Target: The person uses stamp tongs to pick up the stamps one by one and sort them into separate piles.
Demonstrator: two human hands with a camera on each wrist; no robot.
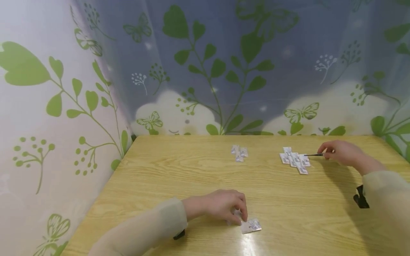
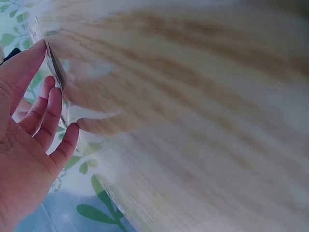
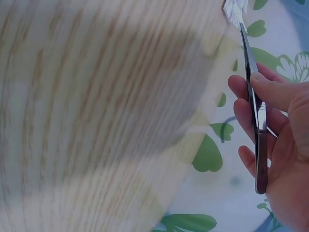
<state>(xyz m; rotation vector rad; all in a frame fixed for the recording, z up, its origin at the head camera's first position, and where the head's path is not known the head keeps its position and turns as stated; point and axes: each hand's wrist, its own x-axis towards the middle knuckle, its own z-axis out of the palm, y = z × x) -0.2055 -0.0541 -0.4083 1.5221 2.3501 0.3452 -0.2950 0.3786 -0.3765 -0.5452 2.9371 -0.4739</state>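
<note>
My right hand (image 1: 344, 153) holds metal tweezers (image 3: 261, 121) between thumb and fingers. Their tips meet the rightmost of several small flat white printed packets (image 1: 294, 160), which lie edge to edge in a stepped cluster at the back right. Near the front of the table, my left hand (image 1: 225, 205) pinches a small thin packet (image 2: 56, 70) with thumb and fingertips; in the head view the fingers partly cover it. Another white packet (image 1: 251, 226) lies flat just right of those fingertips.
Three similar packets (image 1: 237, 153) lie together at the back middle of the wood-grain table (image 1: 179, 170). A leaf-patterned curtain (image 1: 208, 71) hangs along the back edge and another along the left side. Black straps (image 1: 361, 197) show beneath the sleeves.
</note>
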